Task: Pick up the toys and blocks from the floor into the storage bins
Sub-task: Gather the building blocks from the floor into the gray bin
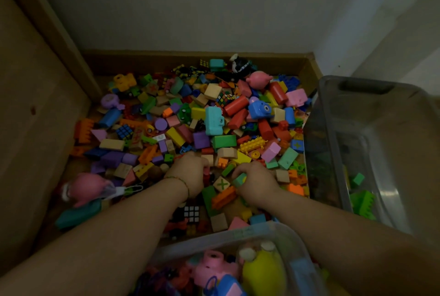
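Note:
A dense pile of coloured blocks and toys [190, 124] covers the floor in a corner. My left hand [191, 172] reaches into the near edge of the pile, fingers curled down among small pieces; what it holds is hidden. My right hand [256, 181] curls its fingers round a teal-green block [240, 179] beside a wooden cube with a green cross [221, 184]. A clear bin [238, 236] with pink and yellow toys stands right below my arms. A second clear bin [333, 129] with green blocks stands at the right.
A wooden panel [35, 117] closes the left side and a white wall [190, 10] the back. A pink toy [83, 188] lies at the left near my left forearm. A black puzzle cube [191, 212] lies between my arms.

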